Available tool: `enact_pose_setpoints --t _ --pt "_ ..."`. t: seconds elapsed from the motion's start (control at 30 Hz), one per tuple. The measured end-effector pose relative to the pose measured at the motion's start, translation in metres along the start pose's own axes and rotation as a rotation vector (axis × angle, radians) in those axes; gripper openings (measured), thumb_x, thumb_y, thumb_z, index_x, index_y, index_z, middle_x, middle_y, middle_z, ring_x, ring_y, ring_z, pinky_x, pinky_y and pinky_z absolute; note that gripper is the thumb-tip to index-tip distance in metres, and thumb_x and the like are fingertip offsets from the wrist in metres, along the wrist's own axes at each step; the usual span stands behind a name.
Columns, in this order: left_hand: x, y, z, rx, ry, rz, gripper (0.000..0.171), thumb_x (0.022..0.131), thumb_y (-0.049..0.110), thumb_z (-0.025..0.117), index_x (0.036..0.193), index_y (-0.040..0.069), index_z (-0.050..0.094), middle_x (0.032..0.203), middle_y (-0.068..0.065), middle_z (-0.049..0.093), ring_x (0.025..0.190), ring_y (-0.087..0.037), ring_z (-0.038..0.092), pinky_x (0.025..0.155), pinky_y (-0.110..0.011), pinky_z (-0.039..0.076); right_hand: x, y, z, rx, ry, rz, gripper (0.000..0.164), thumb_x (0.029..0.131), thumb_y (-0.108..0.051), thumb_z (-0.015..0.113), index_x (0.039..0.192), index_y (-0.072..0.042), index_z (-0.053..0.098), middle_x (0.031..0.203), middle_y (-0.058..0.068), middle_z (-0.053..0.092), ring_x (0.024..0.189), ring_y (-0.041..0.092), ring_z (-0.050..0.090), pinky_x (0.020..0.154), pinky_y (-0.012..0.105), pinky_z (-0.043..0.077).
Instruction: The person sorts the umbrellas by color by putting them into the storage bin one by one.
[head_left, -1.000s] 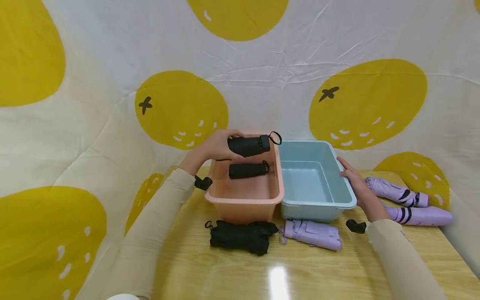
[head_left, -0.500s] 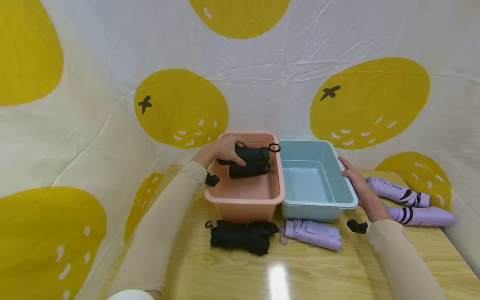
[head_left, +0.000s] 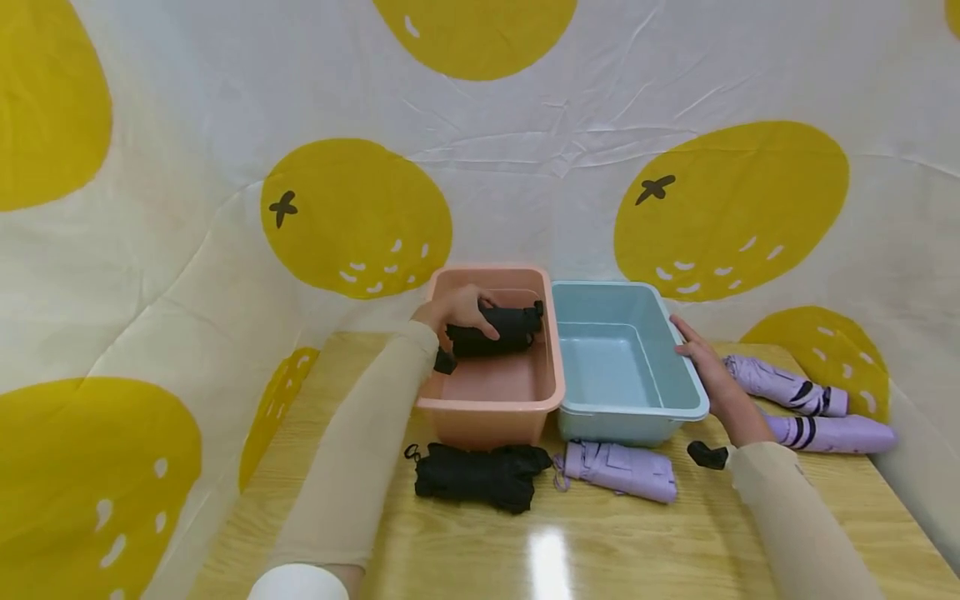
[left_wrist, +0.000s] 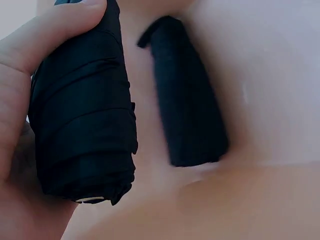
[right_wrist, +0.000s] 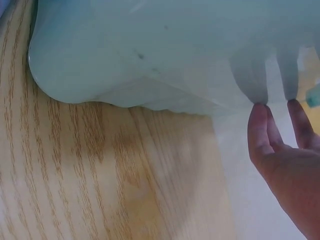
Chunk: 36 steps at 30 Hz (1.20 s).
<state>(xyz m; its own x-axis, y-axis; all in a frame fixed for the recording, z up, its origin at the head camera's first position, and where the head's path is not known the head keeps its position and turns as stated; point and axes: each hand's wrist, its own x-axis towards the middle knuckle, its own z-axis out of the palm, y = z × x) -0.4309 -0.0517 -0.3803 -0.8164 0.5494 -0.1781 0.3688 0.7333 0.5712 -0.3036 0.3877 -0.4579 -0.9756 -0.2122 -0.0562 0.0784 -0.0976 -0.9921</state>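
My left hand [head_left: 463,308] grips a folded black umbrella [head_left: 504,330] inside the peach bin [head_left: 487,406]. In the left wrist view the held umbrella [left_wrist: 85,115] is close to the camera, the thumb across its top. Beside it, a second black umbrella [left_wrist: 189,100] lies on the bin's floor; from the head it is mostly hidden under the held one. My right hand [head_left: 708,367] rests at the right rim of the light blue bin [head_left: 633,410]. In the right wrist view its straight fingertips [right_wrist: 258,112] touch the bin's outer wall.
In front of the bins, a loosely folded black umbrella [head_left: 480,475] and a lilac umbrella [head_left: 621,471] lie on the wooden table [head_left: 450,558]. Two more lilac umbrellas, one farther back [head_left: 783,383] and one nearer [head_left: 836,433], lie right of my right hand. A fruit-print cloth [head_left: 517,208] hangs behind.
My left hand has lowered the black umbrella from above the peach bin down into it, over the umbrella inside. The right hand stays at the blue bin's rim.
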Motion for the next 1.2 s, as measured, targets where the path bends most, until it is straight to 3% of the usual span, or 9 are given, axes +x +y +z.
enact_pose_setpoints --t 0.17,0.27,0.53,0.7,0.8,1.03,1.2 --pt "0.003 -0.01 0.009 -0.027 -0.024 -0.055 0.065 0.07 0.032 0.089 0.129 0.023 0.063 0.13 0.0 0.057 0.118 -0.022 0.051 0.087 -0.041 0.051 -0.002 0.001 0.001 -0.009 -0.021 -0.015 0.063 0.106 -0.015 0.03 0.157 -0.031 -0.002 0.162 0.009 -0.005 0.119 0.013 0.044 0.085 0.029 0.049" --pt "0.008 -0.013 0.01 0.032 -0.026 -0.025 0.065 0.07 0.033 0.089 0.128 0.021 0.064 0.129 -0.002 0.059 0.117 -0.022 0.053 0.096 -0.034 0.045 -0.002 0.0 0.001 -0.015 -0.024 -0.016 0.063 0.106 -0.016 0.031 0.157 -0.033 -0.002 0.162 0.009 -0.006 0.119 0.013 0.044 0.085 0.028 0.049" --pt "0.018 -0.011 0.018 0.069 -0.071 0.017 0.064 0.07 0.029 0.089 0.127 0.015 0.064 0.131 -0.004 0.057 0.119 -0.022 0.052 0.094 -0.033 0.045 -0.002 -0.001 0.0 -0.003 -0.017 -0.017 0.063 0.106 -0.014 0.03 0.157 -0.031 -0.003 0.162 0.01 -0.007 0.119 0.013 0.045 0.085 0.028 0.049" --pt "0.019 -0.014 0.031 0.036 -0.074 -0.02 0.057 0.067 0.023 0.089 0.119 0.014 0.066 0.126 -0.007 0.059 0.113 -0.023 0.053 0.094 -0.034 0.044 -0.004 -0.002 0.004 -0.001 -0.018 -0.008 0.062 0.106 -0.013 0.029 0.157 -0.032 -0.002 0.162 0.01 -0.005 0.117 0.012 0.048 0.086 0.029 0.049" --pt "0.02 -0.015 0.034 0.028 -0.087 -0.047 0.058 0.068 0.023 0.089 0.12 0.016 0.066 0.13 -0.008 0.057 0.115 -0.023 0.052 0.094 -0.034 0.045 -0.006 -0.004 0.007 -0.012 -0.013 0.0 0.062 0.106 -0.013 0.028 0.157 -0.033 -0.001 0.162 0.009 -0.005 0.121 0.015 0.042 0.087 0.029 0.048" --pt "0.024 -0.019 0.037 0.116 -0.151 -0.079 0.064 0.069 0.029 0.089 0.127 0.02 0.064 0.142 -0.008 0.048 0.126 -0.025 0.045 0.097 -0.037 0.043 -0.003 -0.002 0.003 -0.02 0.006 0.016 0.062 0.106 -0.015 0.028 0.157 -0.036 0.0 0.162 0.007 -0.005 0.129 0.024 0.031 0.088 0.029 0.048" --pt "0.025 -0.02 0.04 0.116 -0.149 -0.106 0.061 0.07 0.029 0.088 0.126 0.021 0.065 0.14 -0.008 0.048 0.125 -0.026 0.044 0.098 -0.04 0.043 -0.001 0.001 0.001 -0.035 0.013 0.009 0.062 0.106 -0.017 0.03 0.156 -0.038 0.001 0.162 0.006 -0.007 0.134 0.029 0.023 0.087 0.028 0.048"
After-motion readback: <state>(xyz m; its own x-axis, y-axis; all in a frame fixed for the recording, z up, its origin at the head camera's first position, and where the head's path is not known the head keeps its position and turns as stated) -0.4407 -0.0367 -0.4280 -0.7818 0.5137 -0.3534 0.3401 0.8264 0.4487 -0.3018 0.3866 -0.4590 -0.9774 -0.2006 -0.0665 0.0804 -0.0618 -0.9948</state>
